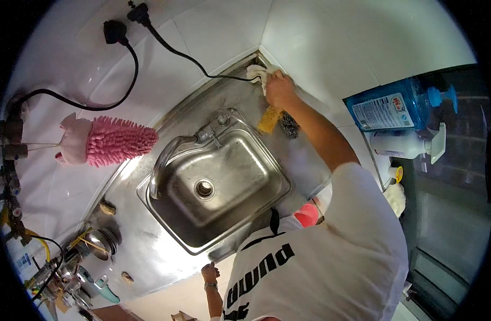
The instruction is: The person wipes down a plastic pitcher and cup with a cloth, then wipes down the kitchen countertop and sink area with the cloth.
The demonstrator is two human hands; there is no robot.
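Note:
My right hand (281, 90) is at the far corner of the steel counter, its fingers closed on a whitish cloth (257, 73) pressed against the surface by the wall. Just below that hand lie a yellow sponge (269, 119) and a dark scouring pad (289, 126). My left hand (210, 272), with a watch on the wrist, hangs curled near the counter's front edge and shows nothing in it. Between the two hands is the steel sink (240, 160), with a curved faucet (168, 158) over its left side.
A black cable (170, 49) runs from a wall plug down to the cloth. A pink chenille duster (119, 140) hangs at left. Bowls (102, 243) and utensils crowd the lower left. A blue bottle (384, 107) and a white spray bottle (401, 143) stand on the right ledge.

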